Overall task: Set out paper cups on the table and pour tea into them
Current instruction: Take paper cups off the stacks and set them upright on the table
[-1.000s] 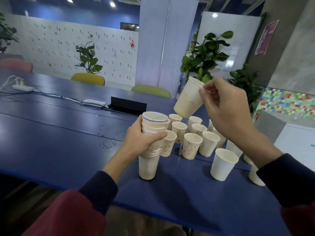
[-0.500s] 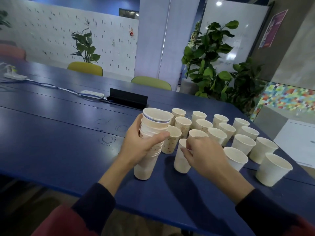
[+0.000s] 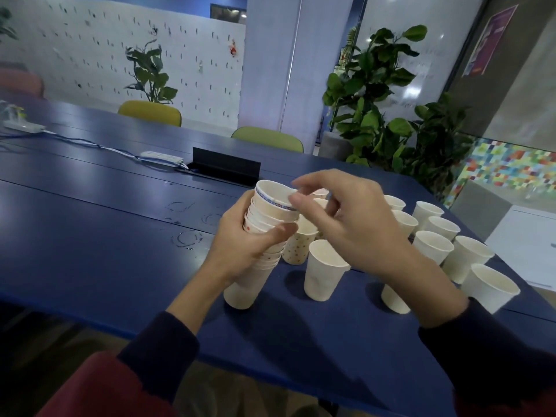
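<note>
Head view: the left hand (image 3: 249, 242) grasps the tilted stack of cups (image 3: 240, 290), base on the blue table (image 3: 90, 236); the right hand (image 3: 355, 230) pinches the top cup (image 3: 275, 195) at its rim. Loose cups (image 3: 323, 270) stand just beside.

Counter (image 3: 105, 236): blue painted boards, smooth, low sheen, faint ring marks. Loose cups (image 3: 323, 275): matt white paper. Stack of cups (image 3: 243, 291): same paper, some dotted print. Power strip (image 3: 161, 157): white plastic. Sleeve (image 3: 162, 350): dark matt cloth.
</note>
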### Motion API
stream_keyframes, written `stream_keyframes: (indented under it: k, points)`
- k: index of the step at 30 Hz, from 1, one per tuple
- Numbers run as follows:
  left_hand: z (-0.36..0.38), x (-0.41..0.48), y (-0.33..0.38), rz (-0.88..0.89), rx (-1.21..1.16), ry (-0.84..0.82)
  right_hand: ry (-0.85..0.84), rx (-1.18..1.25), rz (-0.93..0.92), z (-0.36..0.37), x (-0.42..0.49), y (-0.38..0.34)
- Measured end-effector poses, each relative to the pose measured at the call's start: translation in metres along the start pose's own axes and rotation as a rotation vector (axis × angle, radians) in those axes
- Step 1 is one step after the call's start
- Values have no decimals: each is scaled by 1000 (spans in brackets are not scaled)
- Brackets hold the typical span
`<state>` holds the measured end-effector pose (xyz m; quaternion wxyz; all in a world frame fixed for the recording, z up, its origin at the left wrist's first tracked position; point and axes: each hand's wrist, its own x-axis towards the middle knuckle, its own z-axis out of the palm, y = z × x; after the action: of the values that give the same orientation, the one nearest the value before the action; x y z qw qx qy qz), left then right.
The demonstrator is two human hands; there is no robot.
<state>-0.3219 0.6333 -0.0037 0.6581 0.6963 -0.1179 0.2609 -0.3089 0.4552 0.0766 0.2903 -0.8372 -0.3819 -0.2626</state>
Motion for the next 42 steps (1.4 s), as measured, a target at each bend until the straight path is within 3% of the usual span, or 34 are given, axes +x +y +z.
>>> stream_keyframes:
  k: [4, 8, 11, 18, 22, 25, 33, 42]
  points:
    - [-7, 0, 3, -6, -2, -47, -196, 63, 21, 9, 9, -8]
    - [-19, 0, 3, -40, 52, -66, -226, 192, 53, 15, 15, -9]
    - [-25, 1, 3, -63, 64, -61, -148, 171, 50, 22, 17, -13]
    - [-46, 1, -2, -71, 75, 30, 225, 264, 133, 14, 31, -8]
    - [-60, 7, -7, 2, 104, 230, 359, 273, 203, 8, 34, 2]
    - [-70, 15, -12, 20, 139, 320, 342, 277, 251, 14, 31, 7]
    - [-86, 27, -12, 19, 321, 247, 177, 249, 252, 39, 25, 0]
    - [-91, 44, 21, 127, 432, 202, 232, 273, 189, 42, 34, -10]
